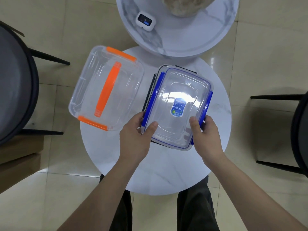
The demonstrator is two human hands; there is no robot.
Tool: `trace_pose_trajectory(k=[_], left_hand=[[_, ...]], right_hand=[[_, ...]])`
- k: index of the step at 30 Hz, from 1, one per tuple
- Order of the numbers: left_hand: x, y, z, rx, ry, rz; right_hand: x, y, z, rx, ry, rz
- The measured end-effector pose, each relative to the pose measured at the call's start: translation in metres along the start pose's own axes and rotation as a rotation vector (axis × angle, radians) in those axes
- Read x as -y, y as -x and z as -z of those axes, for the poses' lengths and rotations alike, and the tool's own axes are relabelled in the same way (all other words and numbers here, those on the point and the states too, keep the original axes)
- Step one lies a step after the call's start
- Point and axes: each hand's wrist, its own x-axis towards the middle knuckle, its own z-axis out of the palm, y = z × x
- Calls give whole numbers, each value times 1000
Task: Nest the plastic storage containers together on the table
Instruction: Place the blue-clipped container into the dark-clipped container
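A clear container with blue clips (179, 107) and a lid with a blue sticker is held over the round white table (158, 172), right of centre. My left hand (135, 137) grips its near left corner, thumb on the lid. My right hand (205, 135) grips its near right corner, thumb on top. A dark-rimmed object shows beneath the container at its left and far edges. To the left lies a larger clear container with orange clips and an orange handle (106, 89), overhanging the table's left edge.
A second, marble-patterned round table (208, 35) stands beyond, carrying a small white device (144, 20) and a beige fuzzy object (185, 5). Dark chairs stand at the left (15, 84) and right (300, 130). My legs show below the table.
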Motion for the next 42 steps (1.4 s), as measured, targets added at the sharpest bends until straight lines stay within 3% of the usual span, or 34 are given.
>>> trace_pose_trajectory(k=[42], left_hand=[[-1, -18, -4, 20, -69, -26]], right_hand=[[17, -15, 1, 29, 88, -102]])
